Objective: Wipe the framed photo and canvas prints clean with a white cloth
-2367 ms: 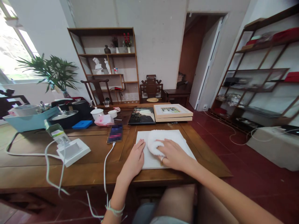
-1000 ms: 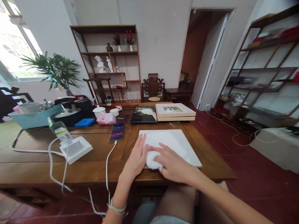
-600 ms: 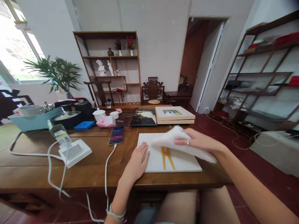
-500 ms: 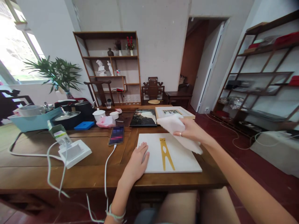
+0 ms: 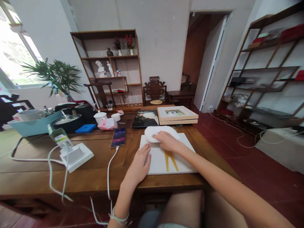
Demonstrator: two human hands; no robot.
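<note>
Over a board (image 5: 157, 161) at the bench's (image 5: 90, 177) near edge, fluffy cloth (image 5: 153, 133) is gripped by the right hand (image 5: 168, 141), left hand (image 5: 140, 161) flattened.

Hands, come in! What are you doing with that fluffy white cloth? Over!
Left hand flat on white board, left side. Right hand gripping white cloth at board's far edge. Yellow figure partly hidden behind right hand.
</note>
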